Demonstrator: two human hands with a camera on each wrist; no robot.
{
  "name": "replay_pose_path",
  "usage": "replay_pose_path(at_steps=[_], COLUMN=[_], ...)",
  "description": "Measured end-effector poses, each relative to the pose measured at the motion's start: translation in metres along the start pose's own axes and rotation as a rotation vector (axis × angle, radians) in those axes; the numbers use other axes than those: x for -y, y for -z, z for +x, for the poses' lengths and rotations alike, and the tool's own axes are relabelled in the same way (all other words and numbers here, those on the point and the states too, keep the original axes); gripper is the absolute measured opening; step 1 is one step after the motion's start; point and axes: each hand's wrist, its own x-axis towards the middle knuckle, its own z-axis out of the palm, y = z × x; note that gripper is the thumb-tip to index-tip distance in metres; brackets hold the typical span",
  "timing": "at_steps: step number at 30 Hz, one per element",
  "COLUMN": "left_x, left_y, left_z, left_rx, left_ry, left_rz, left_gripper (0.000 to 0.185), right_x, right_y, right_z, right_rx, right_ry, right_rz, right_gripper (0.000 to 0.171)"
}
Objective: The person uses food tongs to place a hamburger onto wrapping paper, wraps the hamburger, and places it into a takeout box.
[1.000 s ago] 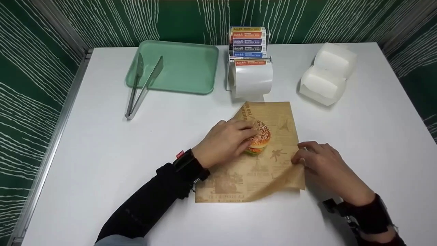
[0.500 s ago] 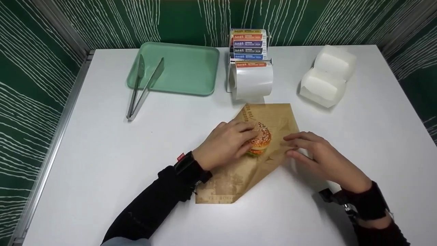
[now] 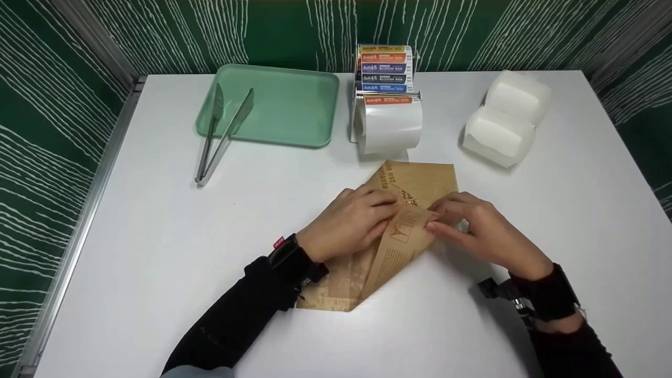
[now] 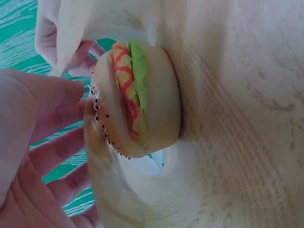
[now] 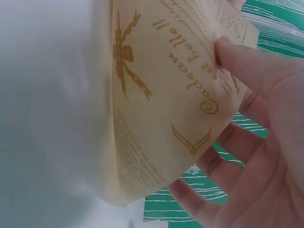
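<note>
A toy-like hamburger with a sesame bun, lettuce and red sauce stripes sits in a sheet of printed brown wrapping paper. My left hand rests over the paper flap on top of the bun, its fingers fairly straight along the paper's outer side in the left wrist view. The thumb tip lies near the seeded bun top. My right hand pinches the paper's right flap, with the thumb on its printed face. From above, paper and fingers hide most of the hamburger.
Steel tongs lean on a green tray at the back left. A label roll dispenser stands behind the paper. An opened white burger box lies at the back right of the white table.
My right hand has lifted the paper's lower right corner and brought it up and left over the hamburger, covering most of it. My left hand has stayed nearly in place.
</note>
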Motion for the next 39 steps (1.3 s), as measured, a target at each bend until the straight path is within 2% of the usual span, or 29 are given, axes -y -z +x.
replay_pose_path(at_steps=[6,9,14,17,20,27,31,33,36,39], left_x=[0.001,0.002,0.003,0.002,0.002,0.002,0.002,0.003,0.003,0.004], left_y=[-0.001,-0.003,-0.005,-0.005,-0.006,-0.005,-0.006,-0.006,-0.007,-0.008], left_z=[0.001,0.002,0.003,0.002,0.001,0.001,0.001,0.001,0.002,0.002], left_rx=[-0.035,-0.062,-0.097,-0.112,-0.112,-0.074,-0.073,-0.08,-0.094,-0.099], left_ry=[-0.022,-0.024,-0.018,-0.027,-0.03,0.006,-0.007,-0.015,-0.029,-0.029], left_rz=[-0.105,-0.179,-0.234,-0.244,-0.241,-0.24,-0.247,-0.249,-0.244,-0.231], left_gripper=[0.036,0.041,0.052,0.054,0.047,0.037,0.036,0.035,0.033,0.032], right_x=[-0.002,-0.001,0.0,0.0,0.0,-0.002,-0.002,-0.001,0.003,0.009], right_y=[-0.003,-0.005,-0.006,-0.007,-0.009,-0.014,-0.017,-0.018,-0.018,-0.019], right_z=[0.001,0.002,0.004,0.006,0.007,0.009,0.01,0.011,0.011,0.011], right_rx=[-0.003,-0.005,-0.013,-0.014,-0.028,-0.049,-0.078,-0.1,-0.128,-0.148], right_ry=[0.01,0.005,-0.006,-0.014,-0.021,-0.039,-0.037,-0.03,0.005,0.084], right_rz=[-0.017,-0.027,-0.023,-0.029,-0.04,-0.074,-0.082,-0.08,-0.087,-0.116], right_gripper=[0.005,0.005,0.006,0.006,0.005,0.007,0.011,0.019,0.03,0.03])
